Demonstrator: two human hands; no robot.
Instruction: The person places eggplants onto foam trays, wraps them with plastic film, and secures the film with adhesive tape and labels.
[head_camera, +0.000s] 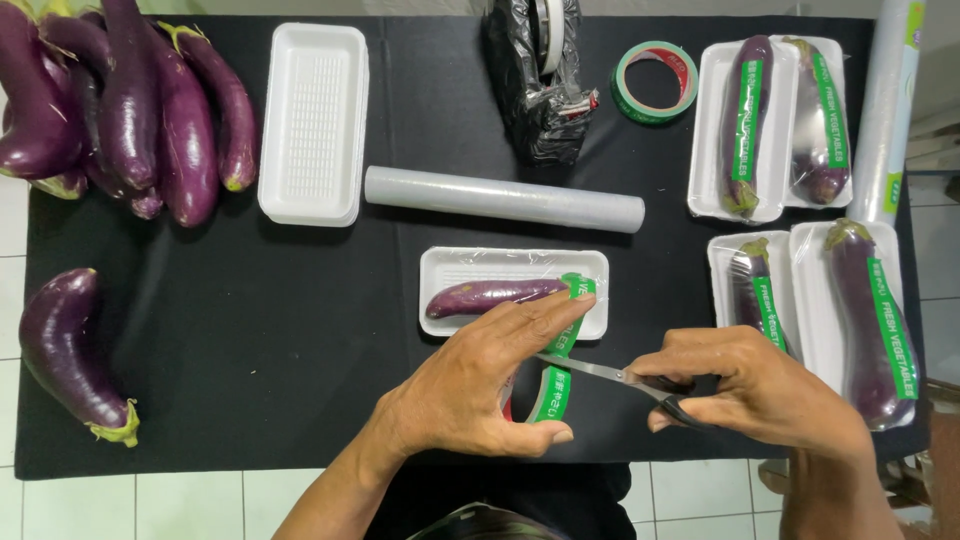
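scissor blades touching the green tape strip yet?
Touching. In the head view the scissors blade tips meet the green tape stretched from the left hand; the right hand holds the handles.

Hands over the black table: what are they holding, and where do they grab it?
The right hand holds metal scissors by the dark handles. The left hand holds a roll of green printed tape, thumb under the roll, fingertips on the pulled-out strip.

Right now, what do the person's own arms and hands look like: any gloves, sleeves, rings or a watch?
Both are bare: the left hand and right hand wear no gloves and no visible rings. The forearms show no sleeves, watch or bands as far as the head view reaches.
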